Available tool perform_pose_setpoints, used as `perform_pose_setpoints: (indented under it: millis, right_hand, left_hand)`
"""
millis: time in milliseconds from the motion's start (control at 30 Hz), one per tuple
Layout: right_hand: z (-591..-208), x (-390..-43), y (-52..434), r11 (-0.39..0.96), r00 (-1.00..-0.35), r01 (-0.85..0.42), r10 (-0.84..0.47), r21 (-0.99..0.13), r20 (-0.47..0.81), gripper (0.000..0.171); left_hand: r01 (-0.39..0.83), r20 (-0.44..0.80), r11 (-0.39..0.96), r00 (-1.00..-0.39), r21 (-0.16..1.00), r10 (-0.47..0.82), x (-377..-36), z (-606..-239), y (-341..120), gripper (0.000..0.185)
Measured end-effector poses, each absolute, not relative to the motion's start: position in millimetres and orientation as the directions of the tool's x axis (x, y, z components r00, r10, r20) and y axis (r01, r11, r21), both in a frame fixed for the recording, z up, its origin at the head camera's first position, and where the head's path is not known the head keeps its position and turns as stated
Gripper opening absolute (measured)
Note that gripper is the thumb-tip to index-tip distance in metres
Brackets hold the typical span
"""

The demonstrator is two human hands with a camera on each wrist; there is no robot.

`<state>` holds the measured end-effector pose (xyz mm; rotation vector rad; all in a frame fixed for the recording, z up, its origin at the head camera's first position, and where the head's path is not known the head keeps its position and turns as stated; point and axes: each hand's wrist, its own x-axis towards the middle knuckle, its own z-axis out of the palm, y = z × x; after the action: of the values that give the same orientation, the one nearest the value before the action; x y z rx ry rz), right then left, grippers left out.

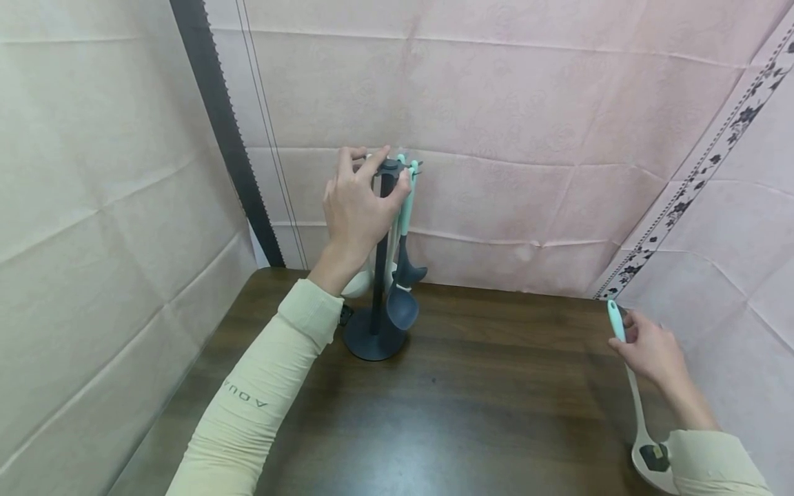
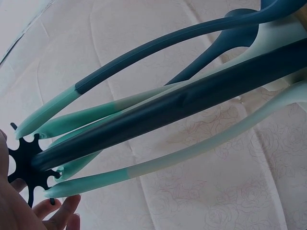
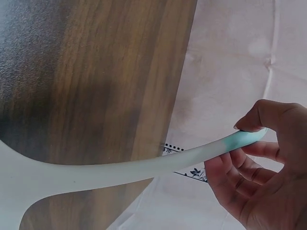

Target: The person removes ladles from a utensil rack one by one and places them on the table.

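The right hand (image 1: 651, 351) pinches a white spoon (image 1: 639, 413) by its teal tip, bowl end toward the person. The left hand (image 1: 360, 207) grips the top of the utensil stand (image 1: 378, 275), where dark ladles (image 1: 403, 303) hang above the wooden table (image 1: 496, 413).

Head view above, wrist views close
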<state>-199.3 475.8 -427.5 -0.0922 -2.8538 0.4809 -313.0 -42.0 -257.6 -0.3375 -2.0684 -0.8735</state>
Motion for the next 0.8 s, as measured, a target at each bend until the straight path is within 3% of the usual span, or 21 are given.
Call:
perform_pose_setpoints:
  millis: [800]
  right_hand:
    - [-447.4, -200.8, 489.6, 0.952, -0.994, 0.059, 0.083, -0.301, 0.067, 0.037]
  left_hand:
    - [0.508, 0.788, 0.722, -0.611, 0.470, -0.084, -312.0, -257.8, -41.8, 0.060]
